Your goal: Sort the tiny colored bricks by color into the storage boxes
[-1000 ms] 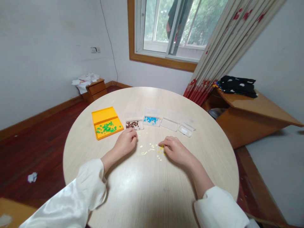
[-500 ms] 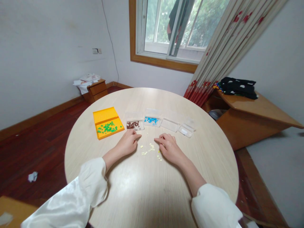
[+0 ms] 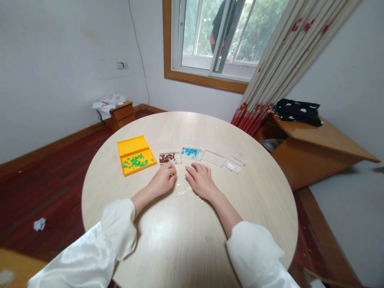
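My left hand (image 3: 163, 179) is on the table just in front of the clear box of brown pieces (image 3: 168, 158). Its fingers are curled together, and whatever they may hold is hidden. My right hand (image 3: 201, 181) reaches over the table in front of the box of blue pieces (image 3: 191, 153), its fingers stretched out and apart. Small pale yellow pieces (image 3: 181, 193) lie scattered between and below the hands, some covered by the right one. Farther left, an open yellow case (image 3: 132, 146) holds many green pieces (image 3: 136, 161).
Two more clear boxes stand to the right: a wide box (image 3: 212, 157) with no pieces visible, and a smaller box (image 3: 234, 165) with a white patch inside. All of them rest on the round wooden table (image 3: 180, 248). A tilted wooden cabinet (image 3: 327, 154) leans beyond its right edge.
My right hand has moved left and its fingers have spread, covering some pale yellow pieces. My left index finger, stretched out before, is now curled in.
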A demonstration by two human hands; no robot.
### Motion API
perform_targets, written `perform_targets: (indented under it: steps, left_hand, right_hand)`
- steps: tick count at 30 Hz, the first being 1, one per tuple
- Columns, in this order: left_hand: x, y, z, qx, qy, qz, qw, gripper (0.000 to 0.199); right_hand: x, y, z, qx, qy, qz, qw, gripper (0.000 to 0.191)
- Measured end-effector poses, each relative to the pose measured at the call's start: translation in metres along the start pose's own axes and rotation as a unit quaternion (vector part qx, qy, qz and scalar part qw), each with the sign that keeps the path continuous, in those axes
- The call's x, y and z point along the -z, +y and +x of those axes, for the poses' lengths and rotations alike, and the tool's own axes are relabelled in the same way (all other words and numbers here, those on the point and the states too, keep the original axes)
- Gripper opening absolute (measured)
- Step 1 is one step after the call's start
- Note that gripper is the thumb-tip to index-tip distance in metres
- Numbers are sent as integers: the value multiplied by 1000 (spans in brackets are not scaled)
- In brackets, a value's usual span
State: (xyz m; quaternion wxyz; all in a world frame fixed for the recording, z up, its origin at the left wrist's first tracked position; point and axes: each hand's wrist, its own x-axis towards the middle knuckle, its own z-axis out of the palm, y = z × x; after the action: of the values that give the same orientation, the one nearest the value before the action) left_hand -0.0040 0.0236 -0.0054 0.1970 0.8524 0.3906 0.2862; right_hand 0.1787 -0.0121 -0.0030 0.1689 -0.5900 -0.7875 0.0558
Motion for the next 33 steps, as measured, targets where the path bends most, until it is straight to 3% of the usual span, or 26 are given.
perform_targets:
  steps: [6, 12, 17, 20, 24, 26, 29, 33]
  left_hand:
    - [0, -6, -1, 14, 1, 2, 1000, 28]
    - [0, -5, -4, -1, -54, 56, 997, 42]
    - [3, 3, -5, -39, -112, 13, 993, 37]
    - [4, 7, -5, -50, -138, -22, 989, 36]
    - [4, 15, -7, -74, -107, -16, 991, 30]
    - [3, 20, -8, -96, -124, -7, 988, 39]
    - [-1, 27, -10, -121, -171, 9, 978, 48]
    - [-5, 29, -10, -130, -173, 32, 976, 30]
  right_hand:
    - [10, -5, -5, 73, -22, 75, 994, 31]
    - [32, 30, -14, -48, 24, 85, 995, 29]
    - [39, 53, -17, -126, -6, 59, 990, 33]
    - [36, 49, -18, -96, -18, 90, 991, 35]
    - [31, 37, -17, -6, -41, 123, 992, 39]
    - [29, 34, -17, 22, -52, 129, 990, 40]
    - [30, 32, -17, 39, -77, 155, 984, 39]
    - [33, 31, -18, 21, -113, 193, 974, 38]
